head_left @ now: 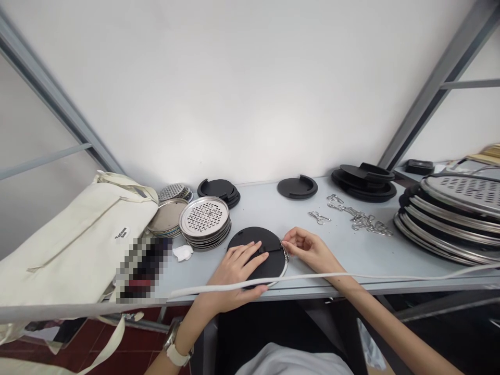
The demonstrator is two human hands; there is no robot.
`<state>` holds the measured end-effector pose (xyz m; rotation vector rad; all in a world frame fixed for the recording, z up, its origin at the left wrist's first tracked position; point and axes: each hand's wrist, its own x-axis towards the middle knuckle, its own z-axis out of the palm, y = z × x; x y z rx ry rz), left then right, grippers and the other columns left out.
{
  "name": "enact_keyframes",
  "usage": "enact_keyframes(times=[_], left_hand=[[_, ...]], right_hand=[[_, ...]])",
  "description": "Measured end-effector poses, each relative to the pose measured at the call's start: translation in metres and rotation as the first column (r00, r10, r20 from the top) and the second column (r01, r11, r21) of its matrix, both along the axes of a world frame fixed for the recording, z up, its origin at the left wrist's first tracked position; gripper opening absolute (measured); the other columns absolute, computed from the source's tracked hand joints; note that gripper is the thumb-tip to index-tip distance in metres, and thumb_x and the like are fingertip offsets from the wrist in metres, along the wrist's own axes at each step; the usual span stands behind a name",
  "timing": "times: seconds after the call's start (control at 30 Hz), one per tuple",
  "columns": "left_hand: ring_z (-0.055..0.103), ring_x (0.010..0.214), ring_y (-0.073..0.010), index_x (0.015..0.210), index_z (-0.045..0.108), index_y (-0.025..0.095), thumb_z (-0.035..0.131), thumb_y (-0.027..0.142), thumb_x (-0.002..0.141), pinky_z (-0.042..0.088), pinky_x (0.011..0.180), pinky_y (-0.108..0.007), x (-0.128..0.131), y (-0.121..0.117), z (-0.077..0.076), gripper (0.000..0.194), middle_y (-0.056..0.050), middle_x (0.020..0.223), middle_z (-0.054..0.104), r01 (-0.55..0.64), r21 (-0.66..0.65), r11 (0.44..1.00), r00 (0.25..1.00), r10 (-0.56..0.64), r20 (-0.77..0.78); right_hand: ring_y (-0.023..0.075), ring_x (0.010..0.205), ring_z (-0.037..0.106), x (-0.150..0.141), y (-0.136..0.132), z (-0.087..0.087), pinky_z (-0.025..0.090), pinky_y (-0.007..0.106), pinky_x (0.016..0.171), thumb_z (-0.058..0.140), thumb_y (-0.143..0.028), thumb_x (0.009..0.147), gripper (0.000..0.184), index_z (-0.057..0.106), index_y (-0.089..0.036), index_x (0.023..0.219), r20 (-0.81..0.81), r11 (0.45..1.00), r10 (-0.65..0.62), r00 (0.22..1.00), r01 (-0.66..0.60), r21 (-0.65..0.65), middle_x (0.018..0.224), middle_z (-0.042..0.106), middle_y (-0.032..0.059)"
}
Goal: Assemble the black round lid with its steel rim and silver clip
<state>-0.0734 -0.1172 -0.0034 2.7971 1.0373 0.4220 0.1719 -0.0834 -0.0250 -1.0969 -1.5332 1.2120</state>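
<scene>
In front of me on the table lies a round black disc (250, 235) with a metal rim along its right side. My left hand (237, 272) rests flat on it, fingers spread, its thumb along the near edge. At the disc's right edge my right hand (308, 250) is closed in a pinch on a small metal wire clip (285, 252); the fingertips partly hide it. Loose wire clips (365, 220) lie in a pile beyond my right hand, and a few more sit closer to the disc.
Perforated metal discs (205, 216) are stacked at left, beside a cream bag (74, 234). Black discs with raised rims (297, 187) stand along the wall. A tall stack of larger rimmed discs (449, 219) is at right. A white cable (375, 275) crosses in front, over my arms.
</scene>
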Motion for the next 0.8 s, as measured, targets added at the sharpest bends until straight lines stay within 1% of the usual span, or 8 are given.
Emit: enact_keyframes(times=[0.17, 0.3, 0.4, 0.57, 0.67, 0.8], left_hand=[[0.027, 0.137, -0.0264, 0.142, 0.035, 0.023, 0.049, 0.044, 0.090, 0.029, 0.108, -0.045, 0.0001, 0.0003, 0.0007, 0.057, -0.007, 0.151, 0.028, 0.002, -0.003, 1.000, 1.000, -0.002, -0.014], [0.028, 0.136, -0.0271, 0.141, 0.035, 0.023, 0.050, 0.044, 0.090, 0.030, 0.108, -0.045, 0.0000, 0.0001, 0.0010, 0.057, -0.008, 0.150, 0.029, 0.002, 0.005, 1.000, 1.000, -0.002, -0.010], [0.029, 0.136, -0.0268, 0.141, 0.036, 0.023, 0.051, 0.043, 0.089, 0.030, 0.108, -0.044, -0.0001, -0.0004, 0.0008, 0.058, -0.007, 0.150, 0.030, -0.003, 0.008, 1.000, 1.000, 0.003, -0.009], [0.027, 0.137, -0.0264, 0.141, 0.036, 0.023, 0.050, 0.044, 0.089, 0.029, 0.108, -0.044, 0.0000, -0.0003, 0.0000, 0.057, -0.007, 0.151, 0.029, -0.005, 0.000, 1.000, 1.000, 0.005, -0.014], [0.026, 0.138, -0.0256, 0.141, 0.035, 0.023, 0.051, 0.044, 0.089, 0.028, 0.109, -0.044, 0.0001, 0.0001, -0.0002, 0.058, -0.006, 0.151, 0.028, -0.009, -0.007, 1.000, 1.000, 0.008, -0.025], [0.027, 0.137, -0.0255, 0.142, 0.035, 0.024, 0.051, 0.043, 0.089, 0.028, 0.109, -0.044, 0.0000, 0.0001, 0.0004, 0.058, -0.006, 0.151, 0.028, -0.011, -0.008, 1.000, 1.000, 0.010, -0.027]], right_hand=[[0.0103, 0.060, 0.054, -0.0006, 0.0001, 0.0008, 0.044, 0.024, 0.059, 0.063, -0.049, 0.078, 0.032, 0.061, -0.018, 0.082, 0.040, 1.000, 0.002, 0.999, -0.002, 0.009, 0.066, 0.060, -0.0005], [0.0120, 0.066, 0.057, -0.0005, 0.0001, -0.0026, 0.046, 0.025, 0.064, 0.065, -0.048, 0.077, 0.033, 0.059, -0.019, 0.090, 0.002, 1.000, -0.004, 1.000, 0.004, 0.026, 0.073, 0.062, 0.0008], [0.0126, 0.068, 0.059, -0.0002, 0.0001, -0.0034, 0.048, 0.026, 0.064, 0.067, -0.048, 0.075, 0.035, 0.059, -0.019, 0.093, -0.024, 1.000, -0.007, 1.000, 0.007, -0.008, 0.074, 0.064, 0.0019], [0.0132, 0.066, 0.060, 0.0000, 0.0012, -0.0025, 0.049, 0.027, 0.066, 0.069, -0.048, 0.072, 0.042, 0.062, -0.017, 0.098, -0.015, 0.998, 0.001, 1.000, -0.002, -0.055, 0.071, 0.065, 0.0026], [0.0135, 0.067, 0.060, -0.0001, 0.0014, -0.0026, 0.050, 0.027, 0.066, 0.069, -0.050, 0.072, 0.042, 0.064, -0.016, 0.096, 0.030, 0.999, -0.006, 1.000, 0.007, -0.032, 0.073, 0.066, 0.0038], [0.0142, 0.068, 0.060, -0.0002, 0.0014, -0.0032, 0.051, 0.028, 0.067, 0.067, -0.052, 0.073, 0.041, 0.067, -0.016, 0.094, 0.087, 0.999, -0.016, 0.996, 0.013, 0.035, 0.073, 0.066, 0.0045]])
